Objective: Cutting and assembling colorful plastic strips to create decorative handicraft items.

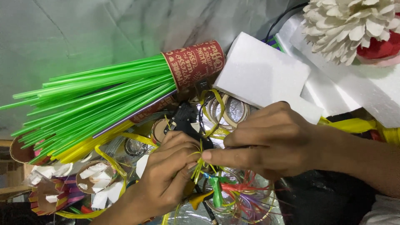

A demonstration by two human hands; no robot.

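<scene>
My left hand (166,177) comes in from the lower left and my right hand (271,141) from the right. Their fingertips meet on a small bunch of thin yellow-green strips (199,163), and both hands pinch it. Just under the bunch lie green, red and yellow strips (225,189) in a loose tangle. A black tool that looks like a glue gun (183,118) sits just beyond my left fingers, partly hidden by them.
A red printed paper cup (193,64) full of long green straws (96,102) lies on its side. White foam blocks (260,73) and a white paper flower (346,25) are at the upper right. Round rings (231,110), yellow ribbon (110,160) and cups of white scraps (93,175) lie around.
</scene>
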